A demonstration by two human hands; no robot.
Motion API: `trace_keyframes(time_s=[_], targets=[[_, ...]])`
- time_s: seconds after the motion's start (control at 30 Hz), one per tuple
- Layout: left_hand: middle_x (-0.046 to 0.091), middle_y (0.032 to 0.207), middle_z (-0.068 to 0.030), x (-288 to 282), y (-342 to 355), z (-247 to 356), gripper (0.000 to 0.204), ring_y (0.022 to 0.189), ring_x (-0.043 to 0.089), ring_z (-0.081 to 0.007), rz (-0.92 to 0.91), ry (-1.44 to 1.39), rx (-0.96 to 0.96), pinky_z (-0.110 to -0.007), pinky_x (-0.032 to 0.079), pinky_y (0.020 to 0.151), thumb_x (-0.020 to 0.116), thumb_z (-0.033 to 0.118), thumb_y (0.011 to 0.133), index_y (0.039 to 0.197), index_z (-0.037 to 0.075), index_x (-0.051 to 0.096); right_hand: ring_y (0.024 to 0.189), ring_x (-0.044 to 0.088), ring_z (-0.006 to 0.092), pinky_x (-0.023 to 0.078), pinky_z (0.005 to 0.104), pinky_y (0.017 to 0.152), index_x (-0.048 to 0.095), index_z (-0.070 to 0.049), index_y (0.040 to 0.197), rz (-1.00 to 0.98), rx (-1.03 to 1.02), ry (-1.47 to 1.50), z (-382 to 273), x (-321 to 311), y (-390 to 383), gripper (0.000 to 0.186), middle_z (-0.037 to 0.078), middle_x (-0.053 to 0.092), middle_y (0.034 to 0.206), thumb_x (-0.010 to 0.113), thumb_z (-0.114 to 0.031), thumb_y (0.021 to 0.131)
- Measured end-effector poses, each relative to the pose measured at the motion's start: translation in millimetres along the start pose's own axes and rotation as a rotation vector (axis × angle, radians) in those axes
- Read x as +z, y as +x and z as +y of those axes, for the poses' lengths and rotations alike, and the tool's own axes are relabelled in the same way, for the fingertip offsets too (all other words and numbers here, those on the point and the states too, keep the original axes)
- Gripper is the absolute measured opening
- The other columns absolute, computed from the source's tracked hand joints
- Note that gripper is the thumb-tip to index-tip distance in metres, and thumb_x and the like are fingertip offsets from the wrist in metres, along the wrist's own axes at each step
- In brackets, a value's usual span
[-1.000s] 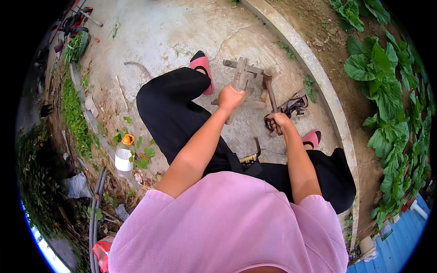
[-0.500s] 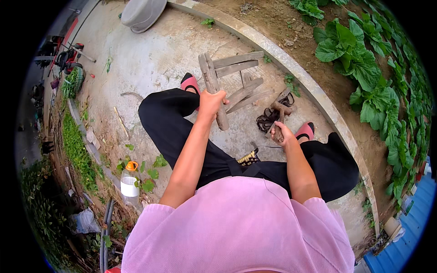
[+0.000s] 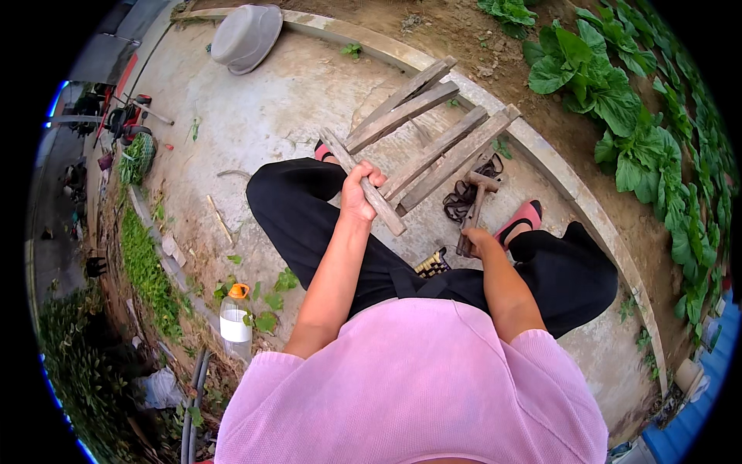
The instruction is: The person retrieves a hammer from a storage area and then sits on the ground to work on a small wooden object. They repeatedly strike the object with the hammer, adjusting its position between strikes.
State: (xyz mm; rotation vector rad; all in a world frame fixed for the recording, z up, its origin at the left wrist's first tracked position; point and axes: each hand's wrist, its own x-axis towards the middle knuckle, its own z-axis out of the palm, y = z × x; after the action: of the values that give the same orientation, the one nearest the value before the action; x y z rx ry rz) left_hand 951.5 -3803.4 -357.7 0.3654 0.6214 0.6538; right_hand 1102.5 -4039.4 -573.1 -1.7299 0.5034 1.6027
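Note:
My left hand (image 3: 358,193) grips the end rail (image 3: 382,213) of a weathered wooden frame (image 3: 433,155) whose several long slats angle up to the upper right. My right hand (image 3: 475,241), low beside my right knee, is closed on the handle of a worn mallet (image 3: 483,184), its head pointing away from me. Dark tangled straps (image 3: 456,201) lie on the concrete just left of the mallet head, partly under the frame. A yellow-and-black woven item (image 3: 429,265) sits in front of my lap, partly hidden by my trousers.
A concrete curb (image 3: 570,185) curves around the patch, with leafy plants (image 3: 626,108) in soil beyond. A grey hat (image 3: 246,40) rests at the top. An orange-capped bottle (image 3: 236,329) stands at my left by weeds (image 3: 143,274). A red-and-black machine (image 3: 131,116) is farther left.
The wooden frame has been raised and turned, its slats now fanning up and to the right. The mallet in my right hand has dropped lower. The view has shifted, bringing the hat in.

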Motion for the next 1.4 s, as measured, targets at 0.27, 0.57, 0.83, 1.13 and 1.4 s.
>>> trace_keyframes(time_s=[0.27,0.57,0.83,1.13,1.4], targets=[[0.038,0.055,-0.0028,-6,0,1,0.009,0.052,0.039,-0.0135,0.009,0.074,0.056,-0.024,0.034,0.049,0.05,0.007,0.071,0.066,0.008,0.042,0.072,0.055,0.0262,0.045,0.0421,0.062,0.049,-0.002,0.098,0.074,-0.049,-0.267,-2,-11,19,0.03,0.012,0.054,0.082,0.051,-0.026,0.08],[0.037,0.054,-0.0021,-13,1,-8,0.008,0.052,0.037,-0.0126,-0.039,0.033,0.042,-0.023,0.032,0.049,0.05,0.008,0.071,0.067,0.008,0.043,0.12,0.03,0.0289,0.026,0.0437,0.096,0.024,0.0,0.127,-0.623,-0.674,0.711,-149,22,-171,0.081,0.017,0.032,0.129,0.049,-0.057,0.075],[0.036,0.055,-0.0007,-30,20,-12,0.01,0.052,0.037,-0.0112,-0.083,-0.057,-0.025,-0.023,0.033,0.046,0.053,0.011,0.071,0.069,0.01,0.043,0.101,0.047,0.023,0.039,0.0435,0.082,0.036,-0.008,0.118,-0.486,-0.795,0.299,-174,54,-208,0.056,0.009,0.047,0.109,0.064,-0.027,0.073],[0.053,0.074,-0.0079,-45,41,-28,0.017,0.072,0.053,-0.0205,0.197,0.275,-0.026,-0.034,0.041,0.063,0.054,0.017,0.073,0.085,0.006,0.047,0.098,0.05,0.0224,0.042,0.0341,0.081,0.012,0.0,0.132,-0.248,-1.192,-0.005,-160,65,-207,0.077,0.016,0.044,0.115,0.061,-0.017,0.075],[0.055,0.1,-0.0131,-6,32,-12,0.037,0.089,0.055,-0.0201,0.256,1.117,0.255,-0.033,0.042,0.077,0.054,0.014,0.073,0.106,0.0,0.049,0.07,0.05,0.0226,0.041,0.0306,0.065,0.042,-0.005,0.115,0.185,-1.35,-0.508,-142,88,-206,0.05,0.016,0.053,0.087,0.063,-0.01,0.071]])
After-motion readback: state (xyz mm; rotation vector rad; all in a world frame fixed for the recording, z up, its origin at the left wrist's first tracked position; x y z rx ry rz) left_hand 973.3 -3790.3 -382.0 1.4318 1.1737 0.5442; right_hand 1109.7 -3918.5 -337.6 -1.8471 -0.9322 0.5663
